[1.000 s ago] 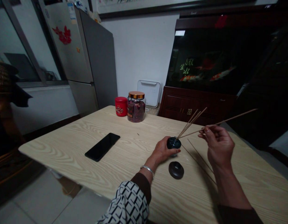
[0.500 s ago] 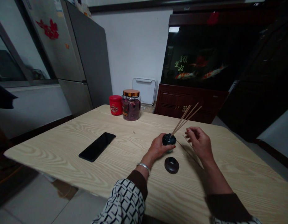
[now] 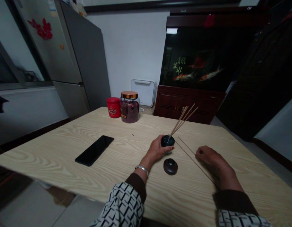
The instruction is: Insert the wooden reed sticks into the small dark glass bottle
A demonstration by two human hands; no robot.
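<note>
My left hand (image 3: 156, 149) is shut around a small round dark teal holder (image 3: 167, 141). Several thin incense sticks (image 3: 182, 119) stand tilted in its top, leaning to the right. My right hand (image 3: 208, 159) rests low on the tabletop, with its fingers curled together. Its fingertips lie at the end of one of two loose thin sticks (image 3: 186, 153), and I cannot tell whether they hold it. A dark round lid (image 3: 170, 166) sits on the wood just below the holder.
A black phone (image 3: 94, 150) lies on the pale wood table (image 3: 53, 154). A red tin (image 3: 113, 107) and a glass jar of dried petals (image 3: 129, 107) stand at the far edge. Behind are a fish tank (image 3: 193, 53) and a refrigerator (image 3: 82, 56).
My right hand has let go of the long stick it held a second ago and dropped to the tabletop beside the loose sticks. That stick now stands in the holder with the others.
</note>
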